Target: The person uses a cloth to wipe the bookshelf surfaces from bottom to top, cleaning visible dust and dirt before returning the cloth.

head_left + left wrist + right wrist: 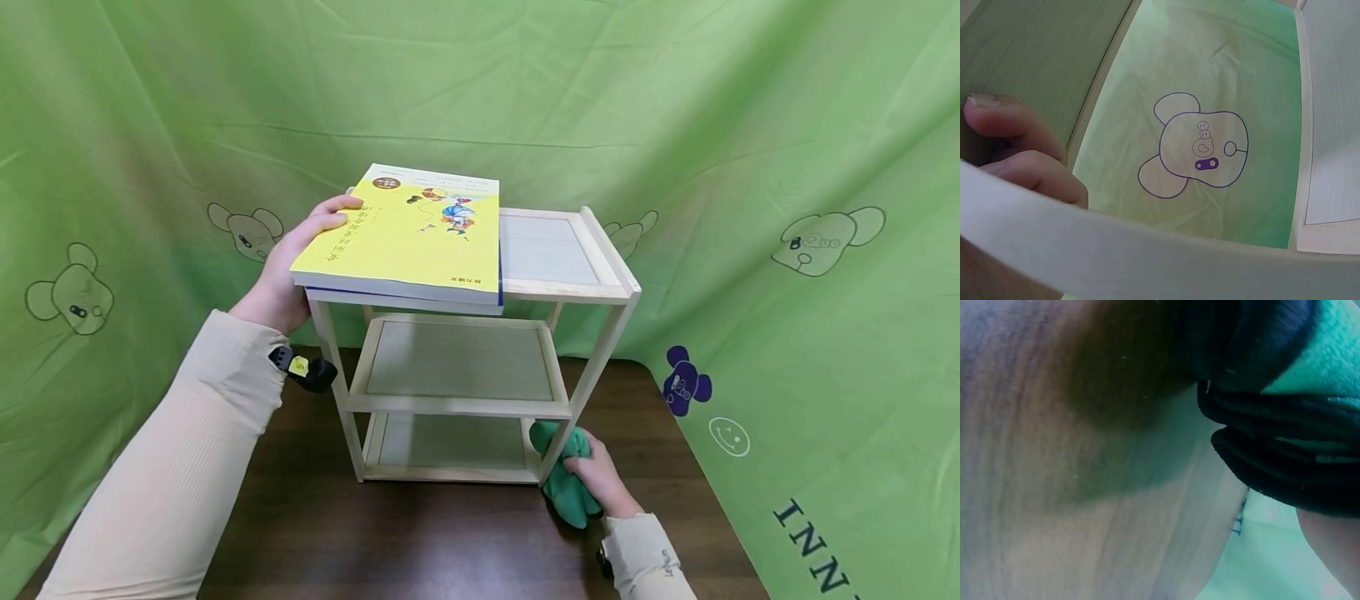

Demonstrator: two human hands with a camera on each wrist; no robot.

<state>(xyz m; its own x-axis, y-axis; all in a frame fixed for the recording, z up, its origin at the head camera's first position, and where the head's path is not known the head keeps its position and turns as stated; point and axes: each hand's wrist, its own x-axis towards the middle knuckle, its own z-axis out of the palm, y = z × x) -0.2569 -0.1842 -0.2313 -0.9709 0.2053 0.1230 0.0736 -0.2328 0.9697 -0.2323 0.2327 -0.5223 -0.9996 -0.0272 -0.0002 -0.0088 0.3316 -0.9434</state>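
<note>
My left hand (288, 267) grips the top left side of a pale wooden three-tier shelf (465, 406), fingertips at the edge of a yellow-covered book (420, 242). That book lies on a blue-edged one on the top tier, their near left corner jutting past the frame. In the left wrist view, curled fingers (1019, 134) show at the underside of a board, behind a blurred wooden bar. Low at the right, my right hand (600, 475) grips a bunched green cloth (567, 492) at the shelf's front right leg. Up close, the cloth's folds (1285, 434) look dark-edged.
The shelf stands on a dark brown wooden table (450, 542). Behind and around hangs a green curtain (525, 100) printed with animal heads. Bare panels show on the middle tier (465, 358) and the bottom tier (450, 442).
</note>
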